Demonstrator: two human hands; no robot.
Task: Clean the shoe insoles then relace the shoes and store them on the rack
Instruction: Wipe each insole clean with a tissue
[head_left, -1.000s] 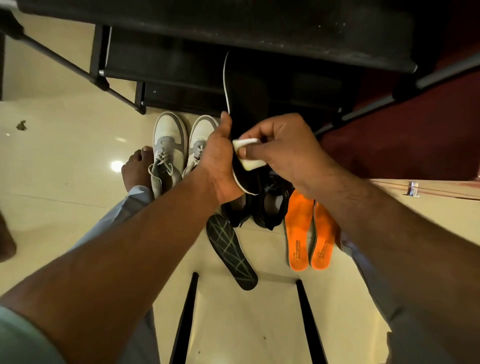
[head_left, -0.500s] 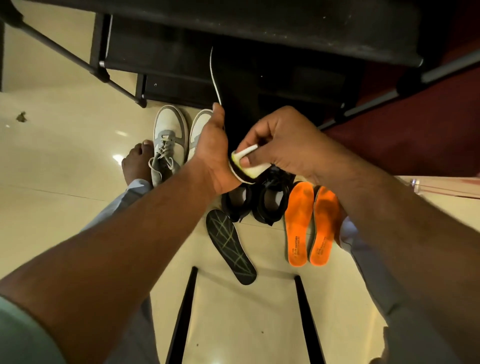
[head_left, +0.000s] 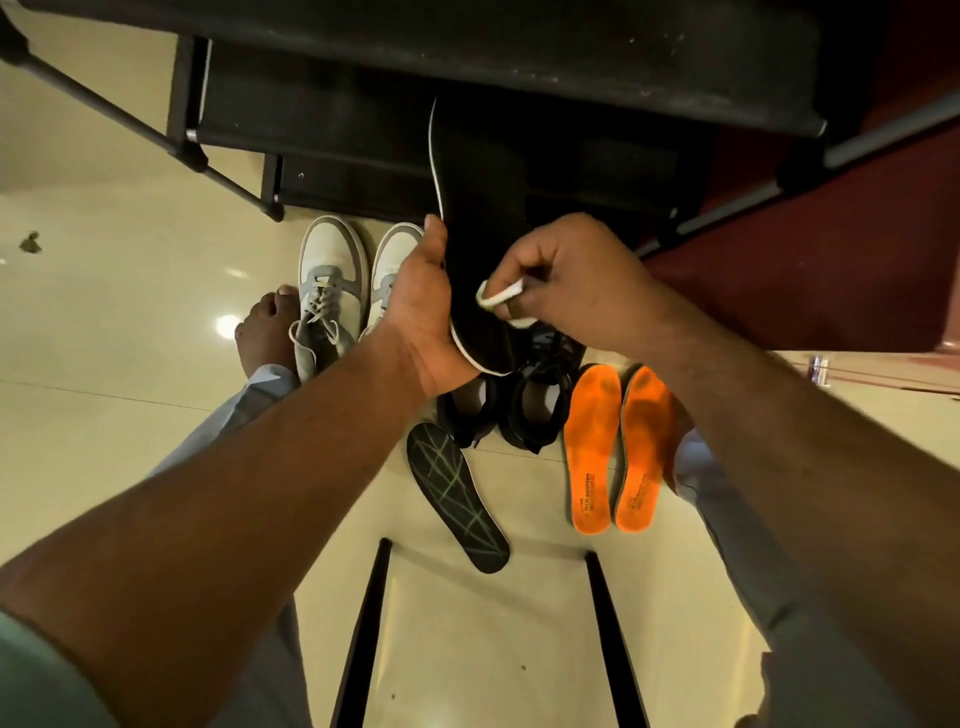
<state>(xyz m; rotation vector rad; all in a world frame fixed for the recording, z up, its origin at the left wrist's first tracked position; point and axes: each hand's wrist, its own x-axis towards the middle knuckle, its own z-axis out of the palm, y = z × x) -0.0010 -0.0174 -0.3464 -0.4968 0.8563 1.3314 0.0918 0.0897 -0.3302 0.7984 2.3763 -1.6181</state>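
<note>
Head view, looking down: left hand (head_left: 421, 317) wrapped round the heel end of a long black insole (head_left: 480, 208) — flat, matte, edged with a thin white rim — held upright above the floor, in front of the dark shoe rack (head_left: 363, 78). Right hand (head_left: 566, 280) pinching a small folded white wipe (head_left: 498, 299), pressed against the insole's face. Below, on glossy cream tile: black shoes (head_left: 519, 410), grey-and-white laced sneakers (head_left: 332, 291), two orange foam insoles (head_left: 615, 447) side by side, and a second dark insole (head_left: 457, 493) — line-patterned, lying flat.
</note>
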